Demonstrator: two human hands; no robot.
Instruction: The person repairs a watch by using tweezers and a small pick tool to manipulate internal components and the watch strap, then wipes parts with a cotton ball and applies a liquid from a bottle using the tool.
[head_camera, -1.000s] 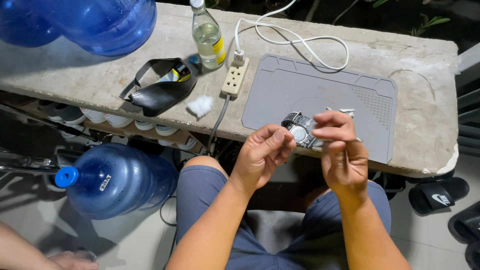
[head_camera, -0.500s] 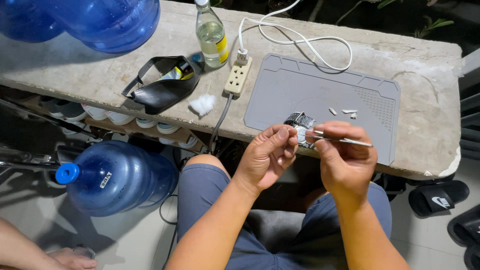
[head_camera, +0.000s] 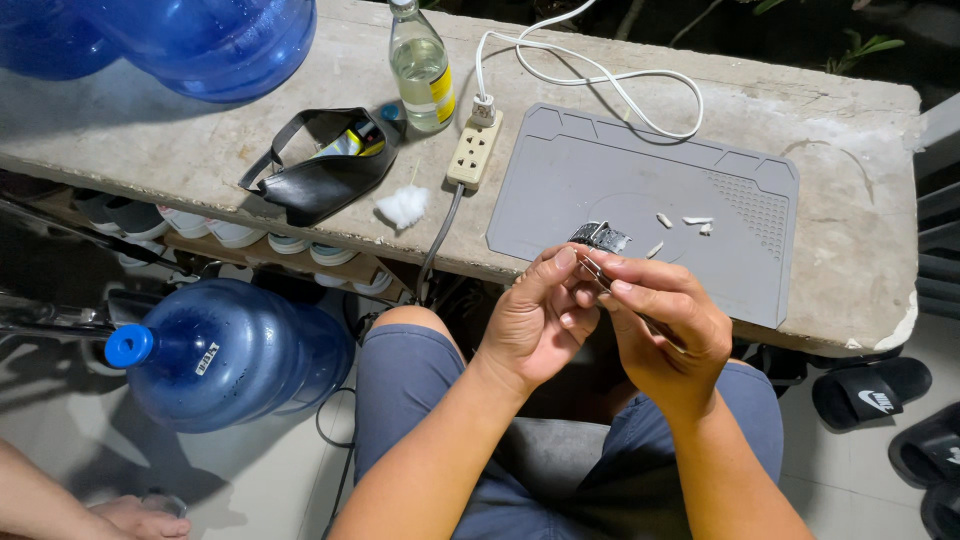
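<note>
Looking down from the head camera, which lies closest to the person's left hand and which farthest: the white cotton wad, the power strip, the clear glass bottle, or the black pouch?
From the left hand:
1. White cotton wad, up and to its left on the stone bench.
2. Cream power strip, straight above, beside the grey mat.
3. Black pouch, further left.
4. Clear glass bottle with yellow label, at the bench's far edge.
The strip and pouch are nearly too close to call.

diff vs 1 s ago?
Right hand drew the thin metal tool back in toward the left hand, fingertips now meeting over it. The small metal part is uncovered on the grey mat. Bottle, power strip, pouch unchanged.
</note>
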